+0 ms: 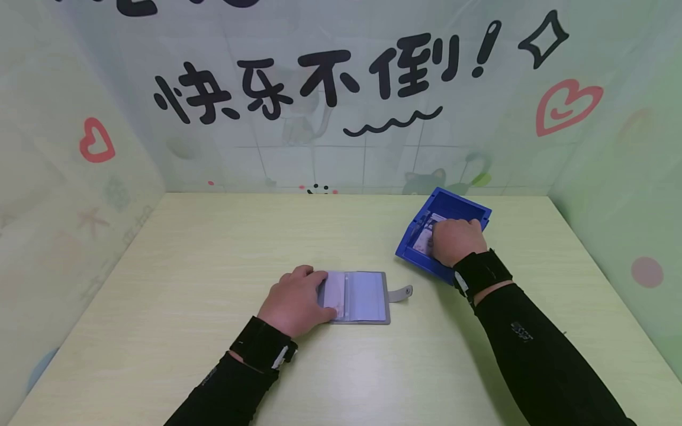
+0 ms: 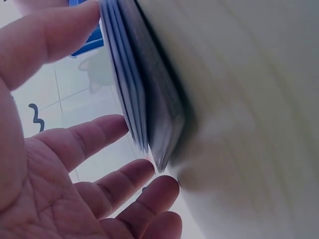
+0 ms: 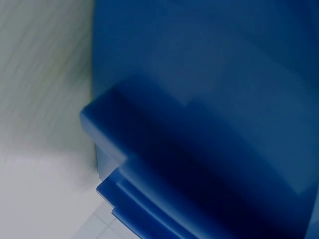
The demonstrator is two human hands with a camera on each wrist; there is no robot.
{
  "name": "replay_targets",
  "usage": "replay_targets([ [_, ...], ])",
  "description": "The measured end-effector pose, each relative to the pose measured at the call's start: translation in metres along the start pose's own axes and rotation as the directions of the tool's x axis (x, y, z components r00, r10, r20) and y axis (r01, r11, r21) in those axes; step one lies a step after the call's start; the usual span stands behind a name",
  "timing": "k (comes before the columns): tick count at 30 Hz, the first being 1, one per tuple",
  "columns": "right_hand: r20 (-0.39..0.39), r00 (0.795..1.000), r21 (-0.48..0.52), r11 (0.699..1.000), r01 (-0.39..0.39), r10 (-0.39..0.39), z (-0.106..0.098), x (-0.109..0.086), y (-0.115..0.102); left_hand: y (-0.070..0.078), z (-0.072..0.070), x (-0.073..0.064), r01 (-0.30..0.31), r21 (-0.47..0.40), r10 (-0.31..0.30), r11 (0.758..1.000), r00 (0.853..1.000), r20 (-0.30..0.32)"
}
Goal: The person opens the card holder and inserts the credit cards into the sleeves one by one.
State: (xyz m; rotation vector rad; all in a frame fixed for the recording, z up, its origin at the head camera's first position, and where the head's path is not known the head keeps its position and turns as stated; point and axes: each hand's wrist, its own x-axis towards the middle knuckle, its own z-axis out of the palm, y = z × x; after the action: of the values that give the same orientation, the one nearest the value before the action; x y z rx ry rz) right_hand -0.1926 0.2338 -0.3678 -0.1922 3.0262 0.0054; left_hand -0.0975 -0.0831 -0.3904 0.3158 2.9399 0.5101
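Note:
A small grey card holder (image 1: pixel 367 296) lies spread on the table with clear sleeves showing and its strap (image 1: pixel 401 293) out to the right. My left hand (image 1: pixel 295 302) holds its left side, thumb at the near edge and index finger at the far edge. In the left wrist view the thumb and index fingertips touch the stacked sleeves (image 2: pixel 124 74); the other fingers curve loosely beside the cover. My right hand (image 1: pixel 458 241) reaches down into a blue plastic box (image 1: pixel 418 258), over printed cards (image 1: pixel 425 236). Its fingertips are hidden, so what they hold is unclear.
The pale wooden table (image 1: pixel 213 248) reaches back to a printed backdrop (image 1: pixel 319 165) with dark lettering. Patterned side panels stand left and right. The box sits turned at an angle near the table's back right, its raised walls around my right hand.

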Motion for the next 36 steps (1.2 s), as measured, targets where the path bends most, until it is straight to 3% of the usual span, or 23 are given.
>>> replay_targets([
  [29,0.029,1.000,0.025,1.000,0.006,-0.007,-0.0013,-0.0003,-0.0007,0.0023,0.0003,-0.0006,0.013,-0.015,-0.013,1.000,1.000,0.008],
  [36,0.036,0.999,0.074,0.997,-0.013,0.010,-0.0027,0.0006,0.0003,0.0019,0.0010,-0.0004,0.014,-0.019,-0.014,1.000,1.000,0.008],
])
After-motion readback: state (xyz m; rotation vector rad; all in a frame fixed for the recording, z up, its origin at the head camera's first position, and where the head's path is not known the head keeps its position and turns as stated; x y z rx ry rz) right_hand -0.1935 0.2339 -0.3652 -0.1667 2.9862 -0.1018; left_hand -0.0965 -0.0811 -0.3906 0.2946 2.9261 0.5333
